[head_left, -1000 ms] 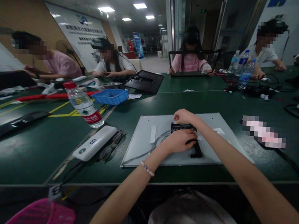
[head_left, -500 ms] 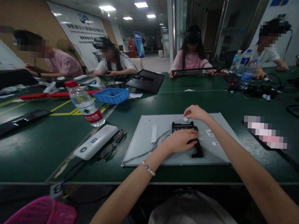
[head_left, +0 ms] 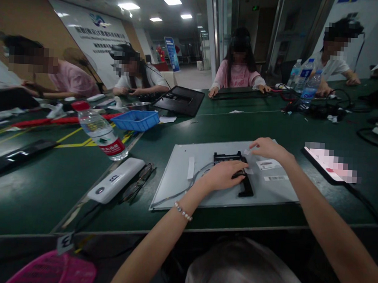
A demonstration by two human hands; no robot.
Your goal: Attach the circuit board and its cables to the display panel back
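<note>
My left hand [head_left: 227, 174] lies over a black plastic bracket [head_left: 245, 187], fingers stretched across it and thumb apart. The bracket rests on a flat silver-grey panel [head_left: 170, 181]. At the bracket's upper right, my right hand [head_left: 268, 149] is closed in a pinch on a small translucent strip [head_left: 247, 152], which looks like tape. A grey cable [head_left: 195, 183] runs from under my left hand across the panel. A white strip [head_left: 191, 167] is stuck left of the bracket. Printed labels [head_left: 275, 178] show on the panel's right side. My left palm hides part of the bracket.
Left of the panel are eyeglasses [head_left: 138, 183], a white power bank [head_left: 116, 180], a water bottle [head_left: 107, 141] and a blue tray [head_left: 137, 122]. A phone [head_left: 330, 165] with a cable lies to the right. Several people sit around the green table [head_left: 196, 131].
My right hand has moved right and slightly down with the translucent strip. My left hand stays on the bracket. The printed labels show more fully, and the whole view has shifted slightly.
</note>
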